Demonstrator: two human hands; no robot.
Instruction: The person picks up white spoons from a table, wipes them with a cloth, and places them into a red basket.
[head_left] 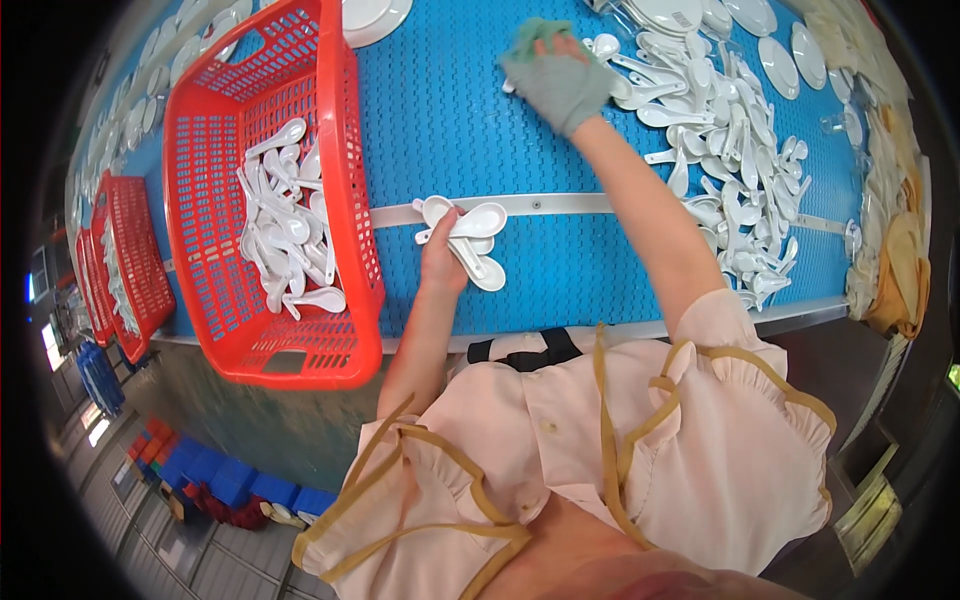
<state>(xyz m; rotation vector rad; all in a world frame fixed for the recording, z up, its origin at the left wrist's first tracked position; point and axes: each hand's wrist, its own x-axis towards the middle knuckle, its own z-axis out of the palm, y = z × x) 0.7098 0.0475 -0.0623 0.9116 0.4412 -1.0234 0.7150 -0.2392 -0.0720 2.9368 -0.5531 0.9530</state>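
Observation:
Several white soup spoons are fanned out in my left hand, which is closed round them over the metal strip of the blue surface. Farther off to the right, my right hand wears a grey fingerless glove and is closed on a crumpled green cloth. A small white tip pokes out at that hand's left side; what it belongs to is hidden. Beside my right hand spreads a big loose pile of white spoons.
On the left stands a red plastic basket with many white spoons inside. Smaller red baskets sit farther left. White plates and oval dishes lie along the far side. Pale cloth hangs at the right edge.

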